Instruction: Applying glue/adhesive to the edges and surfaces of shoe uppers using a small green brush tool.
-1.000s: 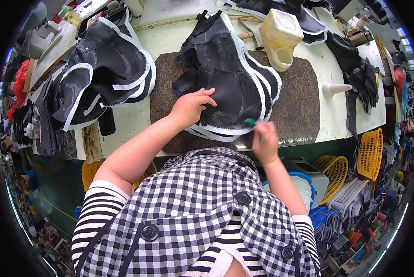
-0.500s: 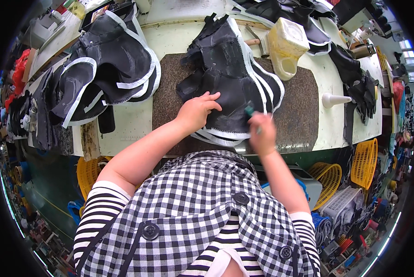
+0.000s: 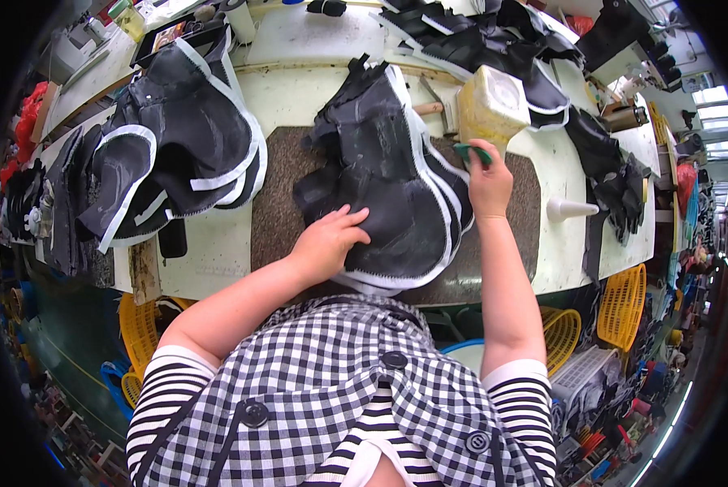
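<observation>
A stack of black leather-like pieces (image 3: 400,195), shaped like boot uppers and edged in white tape, lies on a speckled dark board (image 3: 514,211). My left hand (image 3: 331,241) rests on the top piece near its lower left, fingers stretched out and thumb apart. Farther right, my right hand (image 3: 491,187) pinches a small green brush (image 3: 472,152); its tip is hard to make out. That hand is just below a yellowed, glue-crusted plastic container (image 3: 494,105), with the brush at the container's near side.
More white-edged black pieces (image 3: 189,122) are heaped on the left. A hammer (image 3: 438,105) lies behind the stack. At the right are a white cone-shaped nozzle (image 3: 571,209) and dark scraps (image 3: 619,178). Yellow baskets (image 3: 622,304) stand beyond the table's front edge.
My right hand has moved from the lower right of the stack up to the container, still with the brush. My left hand stays on the top piece. The whole view has shifted slightly.
</observation>
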Action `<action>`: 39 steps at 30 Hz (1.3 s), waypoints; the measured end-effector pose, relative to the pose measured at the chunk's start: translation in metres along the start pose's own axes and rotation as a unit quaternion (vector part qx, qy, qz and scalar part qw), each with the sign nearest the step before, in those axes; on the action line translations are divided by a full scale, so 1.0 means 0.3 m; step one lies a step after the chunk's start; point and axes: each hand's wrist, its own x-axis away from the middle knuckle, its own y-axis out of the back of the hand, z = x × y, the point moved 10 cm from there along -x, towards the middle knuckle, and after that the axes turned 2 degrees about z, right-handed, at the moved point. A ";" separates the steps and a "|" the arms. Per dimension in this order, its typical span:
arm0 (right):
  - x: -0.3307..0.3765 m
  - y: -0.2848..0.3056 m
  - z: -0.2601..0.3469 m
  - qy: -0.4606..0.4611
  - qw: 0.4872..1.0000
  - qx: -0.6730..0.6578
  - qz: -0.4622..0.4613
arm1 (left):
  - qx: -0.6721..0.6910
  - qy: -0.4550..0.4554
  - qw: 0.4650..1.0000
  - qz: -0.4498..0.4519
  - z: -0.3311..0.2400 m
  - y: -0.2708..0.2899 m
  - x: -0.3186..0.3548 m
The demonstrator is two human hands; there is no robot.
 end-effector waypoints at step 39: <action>-0.310 -0.798 0.307 -0.064 0.932 0.031 0.355 | 0.575 0.359 0.702 -0.220 0.591 0.108 -0.227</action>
